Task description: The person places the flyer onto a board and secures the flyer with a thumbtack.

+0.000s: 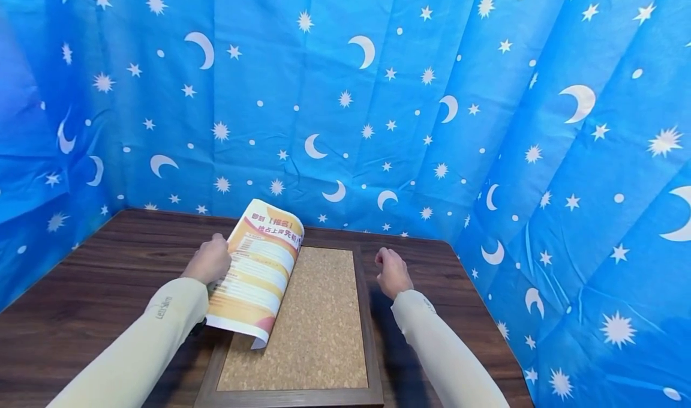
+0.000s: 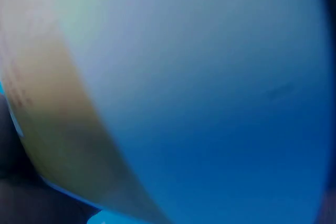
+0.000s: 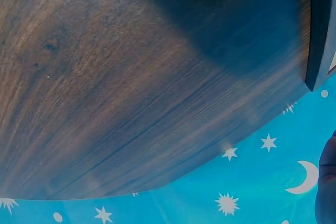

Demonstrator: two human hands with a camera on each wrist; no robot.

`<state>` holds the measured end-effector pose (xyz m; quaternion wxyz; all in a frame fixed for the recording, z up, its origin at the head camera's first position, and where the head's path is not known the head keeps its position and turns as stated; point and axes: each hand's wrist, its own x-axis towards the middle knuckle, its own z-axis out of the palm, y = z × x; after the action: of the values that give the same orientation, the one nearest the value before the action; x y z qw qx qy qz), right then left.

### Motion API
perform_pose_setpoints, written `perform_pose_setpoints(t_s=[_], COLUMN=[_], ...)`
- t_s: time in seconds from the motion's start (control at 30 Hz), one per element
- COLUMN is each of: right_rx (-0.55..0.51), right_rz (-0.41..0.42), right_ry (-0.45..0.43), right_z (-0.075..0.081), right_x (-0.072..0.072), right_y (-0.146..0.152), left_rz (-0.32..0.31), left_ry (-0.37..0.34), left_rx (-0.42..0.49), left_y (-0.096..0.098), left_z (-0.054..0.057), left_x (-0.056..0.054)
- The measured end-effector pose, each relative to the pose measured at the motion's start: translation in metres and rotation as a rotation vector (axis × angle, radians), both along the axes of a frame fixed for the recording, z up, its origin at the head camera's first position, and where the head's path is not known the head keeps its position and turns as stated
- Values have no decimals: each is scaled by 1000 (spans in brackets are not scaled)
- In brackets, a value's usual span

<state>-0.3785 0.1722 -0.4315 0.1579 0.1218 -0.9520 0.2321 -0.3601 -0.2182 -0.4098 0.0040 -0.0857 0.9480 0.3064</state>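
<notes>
My left hand (image 1: 209, 261) grips the left edge of a printed poster (image 1: 254, 270) in yellow, white and pink, with rows of text. The sheet is raised at a tilt and its right side curls, overlapping the left part of a cork board (image 1: 324, 318) with a brown wooden frame. Close up in the left wrist view, the poster (image 2: 184, 77) is blurred and fills most of the picture. My right hand (image 1: 392, 271) hovers just right of the board with loosely curled fingers, and nothing shows in it. Only a dark bit of it enters the right wrist view.
Dark wood-grain table (image 1: 108, 264) lies under the board. A blue curtain (image 1: 345, 96) with white moons and stars hangs behind the table and at both sides. In the right wrist view, the board's frame (image 3: 317, 30) stands at the upper right.
</notes>
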Motion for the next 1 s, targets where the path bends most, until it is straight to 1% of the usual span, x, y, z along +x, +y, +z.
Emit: perform_pose_setpoints(t_s=[0.1,0.23,0.33,0.4,0.5,0.6,0.67,0.77,0.87,0.9,1.0], right_rx=[-3,-9,-8,-7,-4,11,18,19,12,7,1], right_rz=[2,8,10,8,8,6,7,6,2,2,1], right_ry=[1,4,-1,-5,2,13,16,14,5,-1,-20], right_z=[-1,-2,-2,-2,-2,-2,-3,-3,-4,-4,-4], right_x=[0,0,0,0,-1,-2,-3,-4,-3,-3,-1], right_y=[2,4,5,6,8,9,11,12,14,13,12], left_rz=[-28,-67,-90,-101,-113,-105,-83,-42,-2,10,36], left_ry=[10,32,62,77,79,76,74,66,48,38,23], left_rx=[19,62,72,69,75,69,53,53,56,60,35], left_y=[17,43,58,65,70,70,67,60,49,43,25], left_z=[5,18,25,27,24,17,11,4,-3,-6,-13], left_x=[-1,0,1,2,2,1,0,-2,-2,-2,0])
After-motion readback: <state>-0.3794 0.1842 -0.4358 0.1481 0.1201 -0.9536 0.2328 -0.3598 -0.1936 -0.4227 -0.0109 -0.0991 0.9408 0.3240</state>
